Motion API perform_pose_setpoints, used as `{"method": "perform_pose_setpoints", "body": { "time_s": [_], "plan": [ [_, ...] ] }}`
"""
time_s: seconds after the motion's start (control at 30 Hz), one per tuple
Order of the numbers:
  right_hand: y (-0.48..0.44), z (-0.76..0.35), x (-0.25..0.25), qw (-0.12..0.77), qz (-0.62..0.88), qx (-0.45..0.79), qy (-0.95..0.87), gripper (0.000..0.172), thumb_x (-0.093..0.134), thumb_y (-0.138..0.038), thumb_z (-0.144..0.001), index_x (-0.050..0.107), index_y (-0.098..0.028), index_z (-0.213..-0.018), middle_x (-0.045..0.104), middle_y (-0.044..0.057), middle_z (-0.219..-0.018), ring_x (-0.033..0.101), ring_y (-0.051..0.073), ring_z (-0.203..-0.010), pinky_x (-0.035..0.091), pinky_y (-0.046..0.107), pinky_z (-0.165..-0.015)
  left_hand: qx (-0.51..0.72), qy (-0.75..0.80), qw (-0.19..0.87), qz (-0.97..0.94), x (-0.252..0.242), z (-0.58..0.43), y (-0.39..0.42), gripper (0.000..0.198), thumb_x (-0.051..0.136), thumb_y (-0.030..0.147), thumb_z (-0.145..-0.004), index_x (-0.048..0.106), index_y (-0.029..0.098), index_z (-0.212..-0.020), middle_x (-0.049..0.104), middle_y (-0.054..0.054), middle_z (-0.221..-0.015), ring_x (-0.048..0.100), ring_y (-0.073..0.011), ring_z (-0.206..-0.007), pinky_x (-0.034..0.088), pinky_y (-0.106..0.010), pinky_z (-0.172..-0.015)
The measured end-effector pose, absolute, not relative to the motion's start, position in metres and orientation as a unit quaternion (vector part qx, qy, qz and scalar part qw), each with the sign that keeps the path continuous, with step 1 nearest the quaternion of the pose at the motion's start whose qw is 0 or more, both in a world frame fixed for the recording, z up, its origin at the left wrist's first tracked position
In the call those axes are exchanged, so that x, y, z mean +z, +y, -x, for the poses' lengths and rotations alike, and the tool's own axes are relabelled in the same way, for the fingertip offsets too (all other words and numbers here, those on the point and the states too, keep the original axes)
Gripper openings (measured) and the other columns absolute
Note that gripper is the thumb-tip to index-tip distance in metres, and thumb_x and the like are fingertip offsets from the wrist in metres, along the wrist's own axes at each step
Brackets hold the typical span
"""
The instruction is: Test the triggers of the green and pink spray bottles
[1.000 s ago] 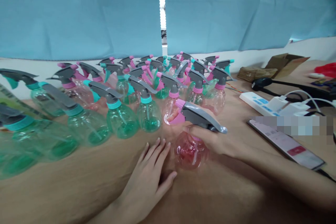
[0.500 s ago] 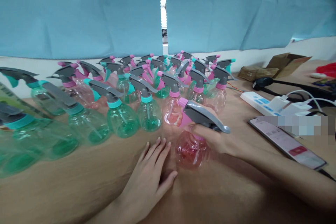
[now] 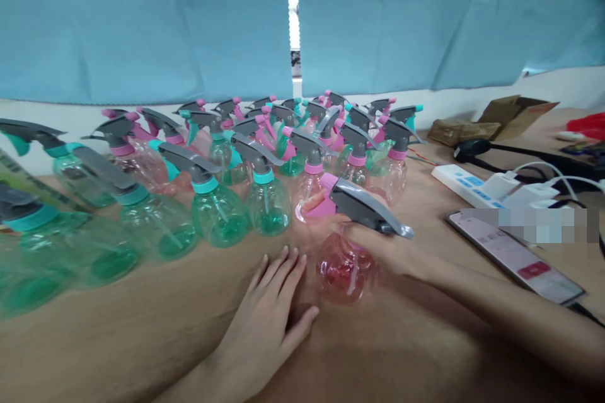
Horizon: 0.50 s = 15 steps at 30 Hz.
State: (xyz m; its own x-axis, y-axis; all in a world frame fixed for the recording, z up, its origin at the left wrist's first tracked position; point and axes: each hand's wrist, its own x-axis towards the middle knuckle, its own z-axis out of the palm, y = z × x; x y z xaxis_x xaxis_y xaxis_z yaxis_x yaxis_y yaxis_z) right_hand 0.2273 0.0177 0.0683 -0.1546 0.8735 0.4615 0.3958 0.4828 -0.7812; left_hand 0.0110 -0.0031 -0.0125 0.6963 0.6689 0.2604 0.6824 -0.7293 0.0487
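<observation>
A pink spray bottle [image 3: 344, 269] with a grey and pink trigger head stands upright on the wooden table, right of centre. My right hand [image 3: 373, 242] is wrapped round its neck from the right, with a finger reaching past the pink trigger. Flat on the table lies my left hand [image 3: 274, 302], fingers spread, holding nothing, just left of that bottle. Behind my left hand stand a green bottle with a turquoise collar [image 3: 269, 204] and another green bottle [image 3: 221, 214]. A pink bottle [image 3: 309, 192] is right behind the held one.
Several more green and pink spray bottles fill the back and left, such as a green one [image 3: 158, 223]. To the right are a phone [image 3: 515, 255], a white power strip [image 3: 466, 184] with plugs and cables, and a cardboard box [image 3: 513, 118]. A blue curtain [image 3: 142, 25] hangs behind.
A finger of my right hand has stretched out further past the pink trigger. My left hand and the bottle stay in about the same place.
</observation>
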Motion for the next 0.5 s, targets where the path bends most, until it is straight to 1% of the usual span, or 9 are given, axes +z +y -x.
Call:
{"method": "perform_pose_setpoints", "body": {
  "time_s": [0.1,0.2,0.33,0.5],
  "plan": [
    [0.0192,-0.2281,0.0631,0.473,0.449,0.269,-0.709,0.011,0.051,-0.020,-0.070,0.060,-0.024,-0.077,0.058,0.000,-0.071,0.054,0.015,-0.063,0.047,0.027,-0.057,-0.131,-0.368,0.020,0.920,-0.0125,-0.0108,-0.0034,0.056,0.045,0.043,-0.097,0.037,0.010,-0.142,0.042,-0.015,-0.146,0.038,-0.0281,-0.135,0.029,-0.050,-0.110],
    [0.0209,-0.2291,0.0600,0.474,0.442,0.281,-0.708,0.009,0.052,-0.019,-0.070,0.059,-0.022,-0.075,0.056,-0.001,-0.069,0.051,0.013,-0.059,0.046,0.026,-0.055,-0.134,-0.366,0.021,0.921,-0.0127,-0.0101,-0.0041,0.056,0.046,0.043,-0.097,0.038,0.010,-0.141,0.042,-0.015,-0.146,0.038,-0.0284,-0.135,0.029,-0.050,-0.110],
    [0.0213,-0.2287,0.0619,0.480,0.431,0.270,-0.715,0.017,0.052,-0.019,-0.070,0.063,-0.022,-0.083,0.054,-0.003,-0.065,0.050,0.013,-0.060,0.045,0.025,-0.055,-0.141,-0.366,0.019,0.920,-0.0129,-0.0094,-0.0040,0.055,0.046,0.043,-0.097,0.039,0.012,-0.141,0.042,-0.014,-0.146,0.038,-0.0283,-0.134,0.030,-0.049,-0.110],
    [0.0187,-0.2264,0.0689,0.487,0.422,0.264,-0.718,0.009,0.049,-0.018,-0.067,0.057,-0.021,-0.071,0.054,-0.003,-0.065,0.045,0.011,-0.056,0.041,0.023,-0.051,-0.139,-0.363,0.021,0.921,-0.0119,-0.0101,-0.0034,0.054,0.047,0.043,-0.097,0.042,0.011,-0.140,0.043,-0.014,-0.145,0.038,-0.0287,-0.134,0.029,-0.049,-0.110]
  ]
}}
